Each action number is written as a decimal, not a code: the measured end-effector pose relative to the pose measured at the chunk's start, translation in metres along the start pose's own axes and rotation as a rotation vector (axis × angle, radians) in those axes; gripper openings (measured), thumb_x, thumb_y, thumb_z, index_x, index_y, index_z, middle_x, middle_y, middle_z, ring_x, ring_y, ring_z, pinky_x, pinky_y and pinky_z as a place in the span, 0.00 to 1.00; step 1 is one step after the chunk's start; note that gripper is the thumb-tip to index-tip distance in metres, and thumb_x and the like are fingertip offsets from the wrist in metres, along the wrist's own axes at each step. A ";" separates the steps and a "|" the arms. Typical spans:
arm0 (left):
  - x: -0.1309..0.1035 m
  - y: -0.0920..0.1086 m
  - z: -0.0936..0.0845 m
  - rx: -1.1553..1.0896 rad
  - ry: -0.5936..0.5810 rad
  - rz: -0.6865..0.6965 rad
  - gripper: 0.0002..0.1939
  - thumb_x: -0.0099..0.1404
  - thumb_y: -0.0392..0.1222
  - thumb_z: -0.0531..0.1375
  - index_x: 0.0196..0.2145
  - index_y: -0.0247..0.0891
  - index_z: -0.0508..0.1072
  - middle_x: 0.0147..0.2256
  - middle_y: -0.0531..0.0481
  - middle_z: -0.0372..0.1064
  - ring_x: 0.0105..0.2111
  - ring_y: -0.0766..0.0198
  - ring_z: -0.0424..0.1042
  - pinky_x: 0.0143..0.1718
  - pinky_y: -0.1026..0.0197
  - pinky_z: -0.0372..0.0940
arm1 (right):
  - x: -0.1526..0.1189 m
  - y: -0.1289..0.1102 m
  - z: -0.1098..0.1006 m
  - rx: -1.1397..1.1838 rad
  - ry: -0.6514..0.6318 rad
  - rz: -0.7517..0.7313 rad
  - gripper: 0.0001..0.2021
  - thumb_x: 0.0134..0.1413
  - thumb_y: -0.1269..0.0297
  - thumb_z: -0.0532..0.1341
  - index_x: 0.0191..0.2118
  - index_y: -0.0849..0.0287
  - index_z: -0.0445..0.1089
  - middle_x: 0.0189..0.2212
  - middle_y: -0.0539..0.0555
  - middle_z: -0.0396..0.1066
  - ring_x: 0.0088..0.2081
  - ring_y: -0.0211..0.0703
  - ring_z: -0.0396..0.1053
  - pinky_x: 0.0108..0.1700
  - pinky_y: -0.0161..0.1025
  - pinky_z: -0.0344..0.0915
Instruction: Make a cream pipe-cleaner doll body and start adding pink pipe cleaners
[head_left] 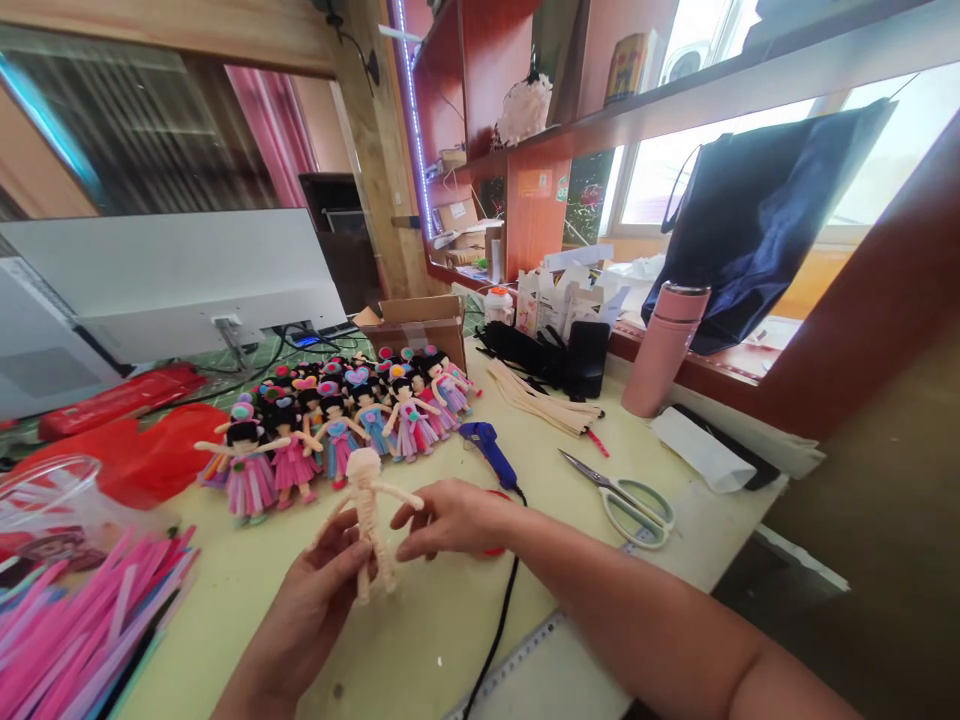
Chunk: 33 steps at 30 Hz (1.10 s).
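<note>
My left hand [322, 575] grips a bare cream doll body [365, 505] of fuzzy pipe cleaners by its lower torso and legs. The figure stands upright with a round head, a wound trunk and thin arms. My right hand [454, 515] is just right of it, fingers loosely curled and apart. One doll arm reaches to these fingertips; whether they touch it, I cannot tell. Behind stand several finished dolls [330, 425] with black hair and colourful skirts. A blue glue gun [491, 455] lies beyond my right hand, and scissors [626, 497] with pale green handles lie to its right.
Pink and purple pipe cleaners [112, 610] lie at the left. Cream strips [540, 398], a black phone [588, 358] and a pink bottle [667, 350] are at the back right. A black cord [504, 610] and a ruler [525, 655] cross the table front.
</note>
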<state>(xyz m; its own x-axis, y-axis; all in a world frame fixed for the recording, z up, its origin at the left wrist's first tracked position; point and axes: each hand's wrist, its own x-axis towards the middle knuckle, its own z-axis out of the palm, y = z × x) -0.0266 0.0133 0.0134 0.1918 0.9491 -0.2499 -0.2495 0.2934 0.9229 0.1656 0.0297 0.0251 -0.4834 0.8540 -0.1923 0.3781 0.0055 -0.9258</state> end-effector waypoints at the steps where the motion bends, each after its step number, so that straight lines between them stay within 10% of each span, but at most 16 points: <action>1: -0.001 0.002 0.000 -0.039 0.030 0.001 0.27 0.40 0.38 0.75 0.41 0.40 0.76 0.28 0.52 0.74 0.26 0.64 0.70 0.28 0.65 0.64 | -0.004 -0.004 -0.004 -0.132 -0.007 0.019 0.15 0.47 0.63 0.70 0.42 0.60 0.76 0.25 0.45 0.71 0.26 0.32 0.69 0.32 0.30 0.63; 9: -0.002 0.007 -0.004 -0.140 0.069 0.027 0.26 0.43 0.31 0.72 0.41 0.37 0.73 0.27 0.55 0.74 0.22 0.69 0.70 0.25 0.68 0.66 | -0.061 -0.042 -0.041 -0.268 -0.162 -0.093 0.13 0.54 0.60 0.65 0.42 0.60 0.76 0.31 0.50 0.77 0.29 0.34 0.73 0.33 0.30 0.67; 13: 0.001 0.004 -0.006 -0.156 0.067 0.001 0.25 0.44 0.30 0.71 0.41 0.37 0.72 0.27 0.55 0.74 0.23 0.69 0.71 0.26 0.68 0.68 | -0.074 -0.016 -0.109 -0.656 0.623 0.171 0.11 0.60 0.59 0.59 0.38 0.57 0.77 0.28 0.49 0.77 0.26 0.34 0.72 0.31 0.30 0.66; 18: 0.004 0.002 -0.009 -0.159 0.074 -0.011 0.25 0.43 0.30 0.72 0.40 0.37 0.72 0.27 0.54 0.74 0.23 0.68 0.72 0.26 0.68 0.68 | -0.083 0.039 -0.189 -0.917 0.977 0.419 0.13 0.61 0.67 0.55 0.43 0.59 0.77 0.46 0.59 0.75 0.45 0.49 0.73 0.41 0.38 0.66; 33: 0.001 0.005 -0.003 -0.161 0.114 -0.034 0.25 0.41 0.32 0.73 0.40 0.39 0.76 0.30 0.53 0.76 0.25 0.67 0.72 0.26 0.67 0.69 | -0.036 0.096 -0.226 -1.306 0.750 0.566 0.17 0.62 0.75 0.51 0.49 0.60 0.73 0.48 0.65 0.68 0.48 0.50 0.72 0.43 0.40 0.66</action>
<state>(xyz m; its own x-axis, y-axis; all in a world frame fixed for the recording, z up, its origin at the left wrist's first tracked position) -0.0306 0.0155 0.0166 0.0962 0.9424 -0.3203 -0.3952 0.3315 0.8567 0.3975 0.1165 0.0170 0.2740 0.9480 0.1621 0.9367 -0.3012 0.1782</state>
